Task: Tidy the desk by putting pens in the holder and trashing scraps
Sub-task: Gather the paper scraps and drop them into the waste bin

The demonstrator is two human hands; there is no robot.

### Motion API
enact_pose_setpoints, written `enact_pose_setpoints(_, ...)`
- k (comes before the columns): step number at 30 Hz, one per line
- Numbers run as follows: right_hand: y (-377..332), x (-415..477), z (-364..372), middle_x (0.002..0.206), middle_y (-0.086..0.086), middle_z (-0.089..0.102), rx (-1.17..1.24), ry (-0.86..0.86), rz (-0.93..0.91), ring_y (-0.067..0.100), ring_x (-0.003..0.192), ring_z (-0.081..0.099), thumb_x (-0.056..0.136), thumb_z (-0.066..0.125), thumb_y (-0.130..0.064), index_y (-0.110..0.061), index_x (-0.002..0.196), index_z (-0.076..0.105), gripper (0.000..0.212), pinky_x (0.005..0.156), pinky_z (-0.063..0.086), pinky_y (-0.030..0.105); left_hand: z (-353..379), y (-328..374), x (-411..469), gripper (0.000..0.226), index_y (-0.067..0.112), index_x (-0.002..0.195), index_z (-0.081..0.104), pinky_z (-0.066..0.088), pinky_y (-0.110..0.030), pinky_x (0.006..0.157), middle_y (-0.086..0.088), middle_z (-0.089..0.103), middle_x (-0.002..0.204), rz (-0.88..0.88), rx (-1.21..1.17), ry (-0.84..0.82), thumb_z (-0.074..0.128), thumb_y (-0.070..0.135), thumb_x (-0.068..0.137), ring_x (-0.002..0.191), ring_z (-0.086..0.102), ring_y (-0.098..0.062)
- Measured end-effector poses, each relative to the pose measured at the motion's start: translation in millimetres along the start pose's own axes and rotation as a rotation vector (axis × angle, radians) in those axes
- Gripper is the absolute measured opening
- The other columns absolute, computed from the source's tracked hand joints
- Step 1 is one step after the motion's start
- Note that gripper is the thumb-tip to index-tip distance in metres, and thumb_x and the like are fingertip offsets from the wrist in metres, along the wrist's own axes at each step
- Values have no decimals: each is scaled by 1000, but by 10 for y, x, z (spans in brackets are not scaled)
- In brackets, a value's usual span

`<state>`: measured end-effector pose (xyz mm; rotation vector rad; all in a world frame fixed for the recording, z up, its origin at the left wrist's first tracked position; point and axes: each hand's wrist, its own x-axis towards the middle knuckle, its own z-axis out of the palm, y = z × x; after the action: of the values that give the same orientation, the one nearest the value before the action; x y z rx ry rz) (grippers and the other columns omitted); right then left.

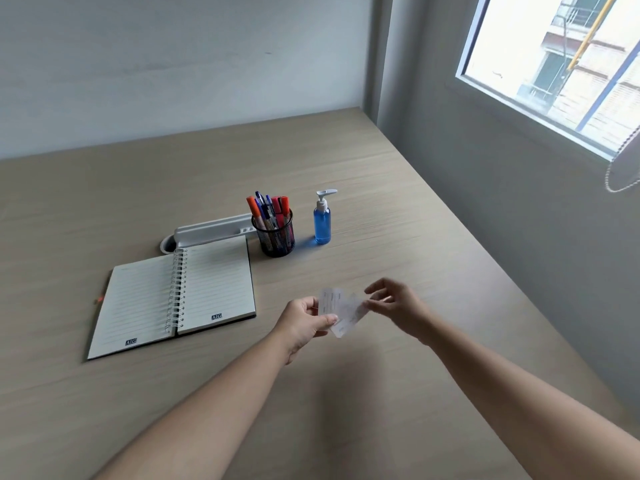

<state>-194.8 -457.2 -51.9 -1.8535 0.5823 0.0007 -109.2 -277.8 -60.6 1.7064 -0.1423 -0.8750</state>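
Two small white paper scraps are held above the desk, overlapping each other. My left hand pinches them at their left edge, thumb on top. My right hand touches the right edge of the scraps with thumb and forefinger, its other fingers spread. A black mesh pen holder stands upright farther back, filled with several orange, red and blue pens.
An open spiral notebook lies left of my hands. A blue pump bottle stands right of the holder. A white tray sits behind the notebook. The wooden desk meets a grey wall and window on the right.
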Motion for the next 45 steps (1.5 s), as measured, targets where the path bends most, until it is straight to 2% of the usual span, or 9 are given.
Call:
enact_pose_setpoints(2, 68, 152, -239, 105, 7, 58, -336, -3, -55, 17, 82, 56, 80, 67, -7, -18, 108, 61, 31, 64, 44, 12, -66, -11, 82, 26, 5, 106, 63, 54, -22, 69, -3, 67, 83, -2, 16, 16, 66, -2, 81, 75, 64, -13)
enact_pose_setpoints(6, 229, 419, -585, 146, 4, 34, -1097, -241, -45, 30, 122, 41, 73, 66, -4, -40, 137, 37, 79, 100, 42, 37, -143, -65, 227, 21, 6, 99, 64, 53, -24, 70, -3, 68, 82, -30, 33, 30, 66, -4, 81, 75, 65, -14)
enact_pose_setpoints(10, 204, 588, -585, 145, 1, 31, -1283, -375, -57, 30, 119, 42, 60, 83, -17, -41, 136, 33, 94, 90, 47, 37, -189, -99, 361, 18, 13, 86, 62, 53, -25, 71, -4, 68, 82, -57, 55, 25, 66, -4, 80, 75, 65, -15)
enact_pose_setpoints(15, 169, 689, -510, 140, 5, 35, -1369, -350, -65, 31, 116, 45, 54, 87, -18, -30, 126, 42, 86, 73, 47, 36, -165, -154, 460, 17, 12, 82, 61, 52, -23, 66, -5, 66, 80, -75, 76, 24, 65, -5, 80, 70, 63, -15)
enact_pose_setpoints(21, 240, 631, -508, 118, 10, 57, -1209, -247, 13, 30, 101, 57, 59, 83, -18, -14, 112, 47, 64, 63, 37, 30, -130, -205, 396, 15, 10, 84, 61, 53, -21, 65, -7, 68, 84, -75, 109, 17, 67, -3, 80, 73, 65, -15)
enact_pose_setpoints(28, 202, 274, -343, 74, 4, 60, -482, 71, -19, 22, 75, 51, 84, 64, -16, -11, 81, 60, 7, 48, 32, 19, -132, -171, 173, 17, 12, 86, 62, 53, -24, 69, -9, 68, 88, -61, 104, 67, 67, -3, 80, 77, 65, -17)
enact_pose_setpoints(31, 232, 147, -266, 76, 8, 57, -405, 107, -7, 20, 71, 48, 84, 63, -13, -12, 78, 59, 8, 47, 31, 10, -131, -149, 109, 15, 13, 87, 62, 52, -28, 73, -11, 67, 93, -49, 119, 71, 68, 1, 80, 81, 63, -19)
enact_pose_setpoints(35, 399, -167, -373, 79, 6, 59, -353, 190, 105, 22, 75, 50, 84, 63, -19, -17, 81, 62, 4, 57, 35, 26, 27, -128, -16, 14, 9, 95, 64, 48, -25, 69, -7, 67, 90, -43, 166, -12, 67, 5, 81, 80, 62, -18)
enact_pose_setpoints(45, 1171, -1926, -671, 66, 0, 58, -50, 693, 438, 18, 68, 51, 83, 64, -21, -19, 68, 59, 16, 63, 36, 29, 1097, -136, -269, 18, 14, 72, 58, 45, -25, 63, -4, 61, 77, 22, 331, -417, 68, 3, 82, 71, 57, -16)
